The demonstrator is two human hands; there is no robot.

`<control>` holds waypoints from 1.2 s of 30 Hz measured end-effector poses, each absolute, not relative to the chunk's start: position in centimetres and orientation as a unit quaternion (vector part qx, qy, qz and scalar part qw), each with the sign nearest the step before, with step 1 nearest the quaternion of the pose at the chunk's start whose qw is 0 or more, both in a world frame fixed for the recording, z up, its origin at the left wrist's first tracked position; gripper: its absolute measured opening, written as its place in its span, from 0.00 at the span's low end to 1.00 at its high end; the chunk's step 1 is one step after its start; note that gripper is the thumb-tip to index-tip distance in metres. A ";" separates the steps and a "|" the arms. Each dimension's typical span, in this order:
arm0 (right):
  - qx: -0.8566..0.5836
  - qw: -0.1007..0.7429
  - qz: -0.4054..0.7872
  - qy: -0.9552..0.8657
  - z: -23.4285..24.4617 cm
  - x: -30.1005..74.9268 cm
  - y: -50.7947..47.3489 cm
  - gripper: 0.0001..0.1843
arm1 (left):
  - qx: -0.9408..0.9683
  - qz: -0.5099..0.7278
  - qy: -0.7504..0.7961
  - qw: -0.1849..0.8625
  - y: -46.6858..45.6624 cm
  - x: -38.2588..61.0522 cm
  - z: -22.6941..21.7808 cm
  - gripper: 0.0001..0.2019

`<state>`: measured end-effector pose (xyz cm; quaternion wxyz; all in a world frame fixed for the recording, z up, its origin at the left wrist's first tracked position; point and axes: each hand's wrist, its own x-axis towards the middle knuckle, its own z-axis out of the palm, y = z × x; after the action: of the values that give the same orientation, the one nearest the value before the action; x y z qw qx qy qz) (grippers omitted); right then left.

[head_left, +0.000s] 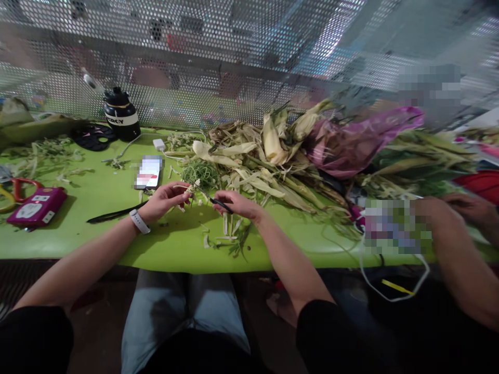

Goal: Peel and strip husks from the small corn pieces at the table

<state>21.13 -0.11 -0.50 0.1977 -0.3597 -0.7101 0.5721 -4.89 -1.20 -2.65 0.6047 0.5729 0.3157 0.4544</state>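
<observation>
Over the green table my left hand (166, 201) pinches a small pale plant piece (191, 190) between thumb and fingertips; its exact kind is too small to tell. My right hand (238, 204) is closed round small dark-handled scissors (221, 204), whose blades point left at the plant piece. Behind both hands lies a bunch of thin green stems (200, 174). Cut pale strips and leafy scraps (228, 232) lie on the table just below my right hand.
A heap of corn husks (268, 171) and a pink plastic bag (343, 143) stretch to the right. A phone (148, 172), a dark bottle (121, 117) and a magenta device (37, 208) stand left. Another person's hand (473, 210) works at far right. A perforated metal screen (187, 67) rises behind.
</observation>
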 end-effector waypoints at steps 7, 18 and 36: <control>-0.362 0.209 0.575 -0.704 -0.6 21.1 0.0 0.22 | 0.577 0.455 0.309 0.605 -1.1 -5.0 -2.8 0.17; -0.362 0.217 0.571 -0.705 -0.3 21.0 -0.3 0.23 | 0.572 0.461 0.291 0.613 -1.1 -5.1 -2.9 0.17; -0.373 0.239 0.521 -0.730 -0.2 20.9 -0.5 0.26 | 0.550 0.471 0.287 0.627 -0.9 -5.4 -2.8 0.17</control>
<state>20.90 -0.52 -0.19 0.2388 -0.3734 -0.7296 0.5208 -5.39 -0.86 -2.84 0.6269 0.5505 0.2873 0.4706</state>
